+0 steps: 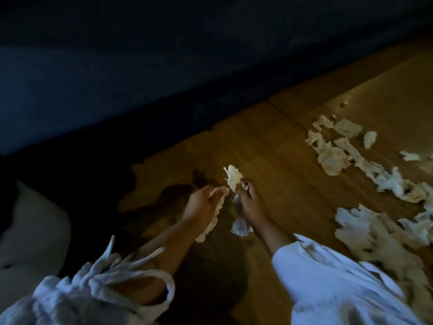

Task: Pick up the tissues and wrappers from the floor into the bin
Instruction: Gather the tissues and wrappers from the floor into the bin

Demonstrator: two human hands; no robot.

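My left hand (201, 204) holds a long strip of white tissue (212, 221) that hangs down past the wrist. My right hand (249, 205) pinches a crumpled white tissue (233, 175) at its fingertips, and more crumpled tissue (241, 227) shows under its palm. Both hands hover close together above the wooden floor (269, 141). Several torn tissues (332, 158) lie scattered to the right, with a large piece (365, 233) nearer me. No bin is in view.
A dark blue piece of furniture (117, 66) fills the upper left, its base casting deep shadow on the floor. A pale rounded object (32, 231) sits at the left edge. White frayed sleeves (328, 282) cover the bottom of the view.
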